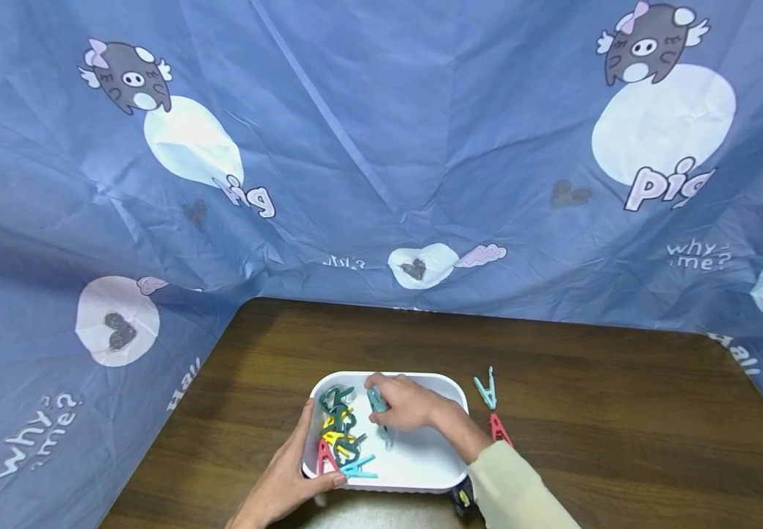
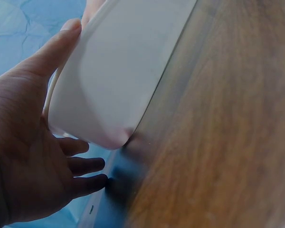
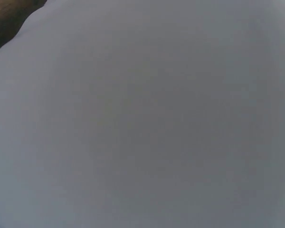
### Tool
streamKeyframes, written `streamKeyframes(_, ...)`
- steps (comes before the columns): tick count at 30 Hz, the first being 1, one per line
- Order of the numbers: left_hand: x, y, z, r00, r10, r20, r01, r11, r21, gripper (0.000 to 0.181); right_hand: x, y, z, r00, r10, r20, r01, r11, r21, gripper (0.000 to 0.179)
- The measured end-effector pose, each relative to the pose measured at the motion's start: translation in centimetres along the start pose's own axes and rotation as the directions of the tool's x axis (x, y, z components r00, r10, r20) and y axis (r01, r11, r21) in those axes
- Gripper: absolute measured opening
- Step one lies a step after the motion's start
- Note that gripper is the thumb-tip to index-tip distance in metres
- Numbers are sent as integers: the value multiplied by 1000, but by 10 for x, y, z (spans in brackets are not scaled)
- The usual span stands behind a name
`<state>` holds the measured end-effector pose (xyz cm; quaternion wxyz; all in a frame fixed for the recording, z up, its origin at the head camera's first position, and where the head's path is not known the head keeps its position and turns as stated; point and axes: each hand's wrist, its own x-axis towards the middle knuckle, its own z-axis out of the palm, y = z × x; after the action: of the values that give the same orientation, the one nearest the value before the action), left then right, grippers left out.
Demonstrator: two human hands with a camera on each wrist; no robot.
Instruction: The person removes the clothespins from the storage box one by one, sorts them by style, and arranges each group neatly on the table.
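Observation:
A white tray (image 1: 421, 470) stands on the table. Inside it, my right hand (image 1: 407, 402) pinches a teal-green clothespin (image 1: 376, 400) above the middle of the floor. My left hand (image 1: 288, 470) touches the tray's near left corner, thumb along the near rim and the other fingers extended by the left side; the left wrist view shows this hand (image 2: 42, 137) against the outer wall (image 2: 118, 71). Dark green clips (image 1: 336, 397), yellow clips (image 1: 341, 439), a red clothespin (image 1: 325, 457) and a light blue clothespin (image 1: 358, 467) lie along the tray's left end. Blurred pale surface (image 3: 147, 114) fills the right wrist view.
Right of the tray, a light blue clothespin (image 1: 490, 389) and a red clothespin (image 1: 498, 429) lie end to end on the brown wooden table (image 1: 619, 411). A black object with some yellow (image 1: 463, 498) sits partly hidden by the right sleeve. Blue printed cloth (image 1: 368, 147) hangs behind.

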<state>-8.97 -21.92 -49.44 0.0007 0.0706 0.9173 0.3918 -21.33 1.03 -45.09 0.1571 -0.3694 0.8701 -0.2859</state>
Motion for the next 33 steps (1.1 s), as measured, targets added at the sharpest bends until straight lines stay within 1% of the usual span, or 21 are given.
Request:
streamKeyframes(5,1,1,-1,999,-23,27,23,1000,-15,123,-4,-1,-7,1000,6,-12,-5,1000,4,49)
streamKeyframes(9,1,2,-1,999,-31,33,31,999,-17,123,-7,-2,-11,1000,5,-26,-5,1000,1,48)
streamKeyframes(16,1,-1,0,997,-68,31,69,997,-30,124,-13,-2,-20,999,11,-32,-10,1000,21,48)
streamKeyframes(21,2,0,1,999,-49,15,49,999,-22,123,-19,0,-26,999,1,-49,2,999,49,49)
streamKeyframes(28,2,0,1,996,-76,37,78,995,-58,123,-29,5,-37,997,0,-80,8,996,94,45)
streamKeyframes(33,2,0,2,999,-46,2,46,999,-27,124,-38,9,-47,995,31,-93,-19,991,129,46)
